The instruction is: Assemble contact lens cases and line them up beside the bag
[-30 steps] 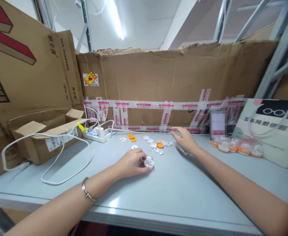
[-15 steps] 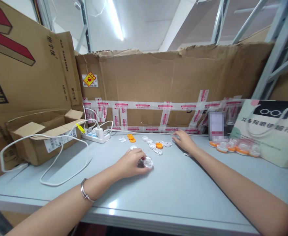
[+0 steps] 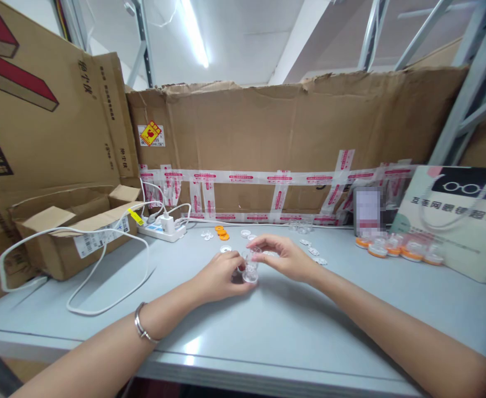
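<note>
My left hand [image 3: 226, 272] is closed on a small white round plastic piece [image 3: 250, 275] just above the front middle of the table. Right over that piece, my right hand [image 3: 282, 255] pinches a clear plastic cup [image 3: 249, 256] between thumb and fingers. The cup is at or touching the top of the white piece; I cannot tell whether they are joined. Behind the hands lie white rings [image 3: 246, 234] and a white ring [image 3: 225, 249] beside my left fingers. My right hand hides part of the group of parts.
Orange rings [image 3: 222, 232] and small white pieces [image 3: 206, 235] lie further back. Several white discs [image 3: 313, 251] and clear cups [image 3: 301, 225] are on the right. Orange-based clear assemblies [image 3: 398, 247] stand by a paper bag [image 3: 454, 221]. A cable [image 3: 81, 311] loops near a cardboard box [image 3: 61, 257].
My right hand has come from the clear cups at the back toward my left hand, bringing a clear cup onto or over the white piece. My left hand has hardly moved.
</note>
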Tool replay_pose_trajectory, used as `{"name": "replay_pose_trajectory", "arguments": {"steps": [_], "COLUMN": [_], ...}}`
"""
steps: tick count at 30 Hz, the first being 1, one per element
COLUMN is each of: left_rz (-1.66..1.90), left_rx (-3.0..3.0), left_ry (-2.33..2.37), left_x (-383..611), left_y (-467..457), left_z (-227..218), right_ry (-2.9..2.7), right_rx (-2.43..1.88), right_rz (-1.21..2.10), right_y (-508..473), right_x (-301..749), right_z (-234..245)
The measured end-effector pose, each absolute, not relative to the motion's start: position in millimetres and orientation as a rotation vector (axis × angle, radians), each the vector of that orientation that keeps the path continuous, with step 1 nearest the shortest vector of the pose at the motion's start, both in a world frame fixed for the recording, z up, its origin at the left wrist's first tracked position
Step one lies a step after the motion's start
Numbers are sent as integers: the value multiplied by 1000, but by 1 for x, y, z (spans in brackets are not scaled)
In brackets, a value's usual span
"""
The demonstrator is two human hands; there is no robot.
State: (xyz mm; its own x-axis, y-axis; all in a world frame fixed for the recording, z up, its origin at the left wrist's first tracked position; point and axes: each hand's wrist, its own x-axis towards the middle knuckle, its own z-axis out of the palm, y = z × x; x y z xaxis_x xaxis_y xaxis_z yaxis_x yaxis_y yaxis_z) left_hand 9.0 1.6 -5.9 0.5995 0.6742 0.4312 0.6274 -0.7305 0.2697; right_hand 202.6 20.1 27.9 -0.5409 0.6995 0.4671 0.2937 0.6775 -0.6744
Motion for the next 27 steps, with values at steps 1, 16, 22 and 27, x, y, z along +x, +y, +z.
{"name": "replay_pose_trajectory", "arguments": {"steps": [1,16,22,27], "left_rz": [789,765,730,735], "left_rx": [2725,2743,2776,2776], "left_ry": [1120,1158,1187,1199], "left_x": [9,7,7,7], "left_y": [2,2,3,2], "left_z": [-6,-9,-11,-11], "right_ry": [-2164,-2204,-2241,-2297], "right_rx": [-734,-704,-712,-672], "right_rz": [702,834,887,947], "right_y": [15,16,17,16], "right_x": [200,195,194,197], "right_z": [26,8,8,12]}}
